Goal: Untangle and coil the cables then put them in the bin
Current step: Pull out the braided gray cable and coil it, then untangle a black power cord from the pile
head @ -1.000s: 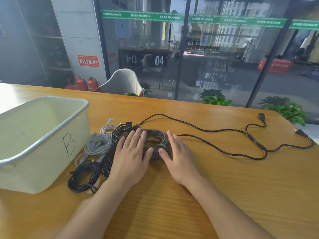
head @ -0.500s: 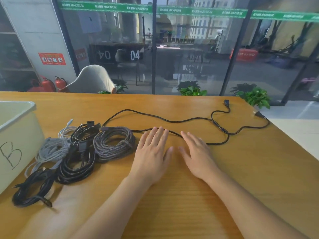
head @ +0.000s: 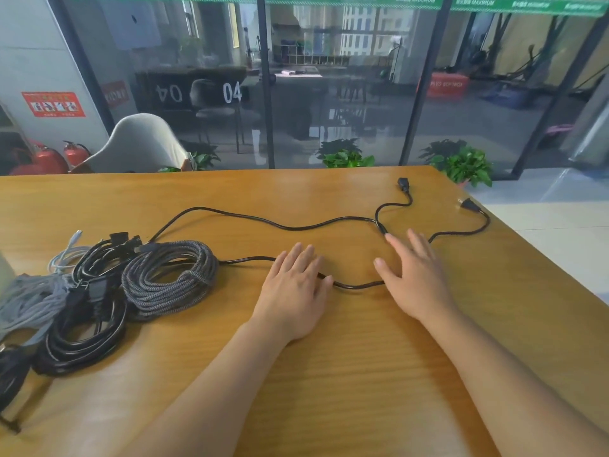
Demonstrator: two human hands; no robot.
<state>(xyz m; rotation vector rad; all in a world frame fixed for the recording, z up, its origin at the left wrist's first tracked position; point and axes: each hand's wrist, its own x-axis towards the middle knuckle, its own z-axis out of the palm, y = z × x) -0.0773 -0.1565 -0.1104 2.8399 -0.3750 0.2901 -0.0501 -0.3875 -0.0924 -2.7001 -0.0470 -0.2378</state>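
Both hands lie flat with fingers straight on the table (head: 362,374), gripping nothing: the left hand (head: 293,291) rests over the near run of the loose black power cord (head: 296,227), the right hand (head: 415,278) just past it, likely placed to gather that cord for coiling. Left of the left hand sit finished coils: a braided grey cable (head: 168,282), a black cable coil (head: 82,338) and a pale grey bundle (head: 29,301). The bin is barely in view at the left edge. Nothing blocks the cord, whose plugs lie beyond the right hand.

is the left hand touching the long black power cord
Touching. The head view shows the left hand flat on the long black power cord, which passes under its fingers.
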